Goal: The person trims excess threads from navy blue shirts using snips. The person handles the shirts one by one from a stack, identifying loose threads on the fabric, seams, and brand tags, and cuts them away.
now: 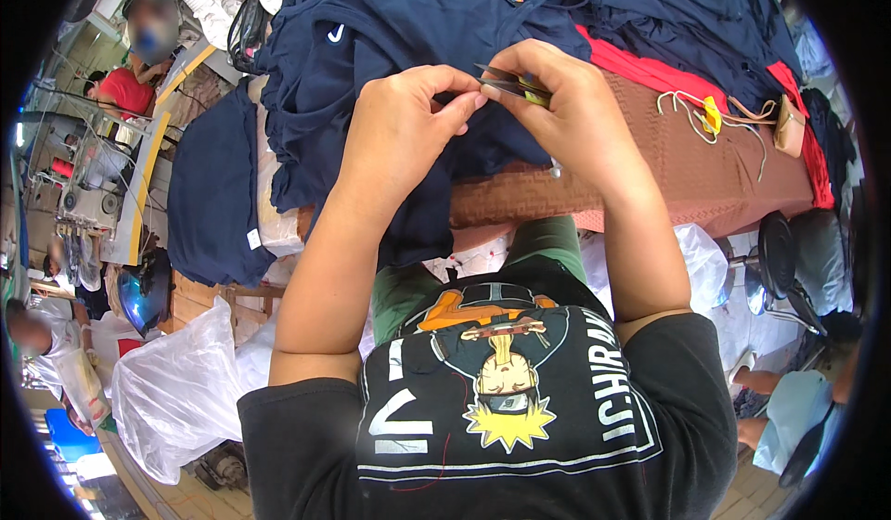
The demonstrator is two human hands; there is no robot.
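The brown tablecloth (pixel 673 162) bears 1 small yellow item (pixel 712 116), with 1 red-shirted person (pixel 125 92) left of that cloth.

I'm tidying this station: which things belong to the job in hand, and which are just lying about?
Apparently in use:
snips, held in the right hand
navy garment, below both hands

Seemingly lying about:
yellow piece, on brown cloth
red cloth
plastic sheet, lower left

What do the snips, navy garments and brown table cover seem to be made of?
Snips: probably steel, dark-finished, with thin tapering blades. Navy garments: matte cloth, draping in soft folds. Brown table cover: likely matte fabric, showing a textured pattern.
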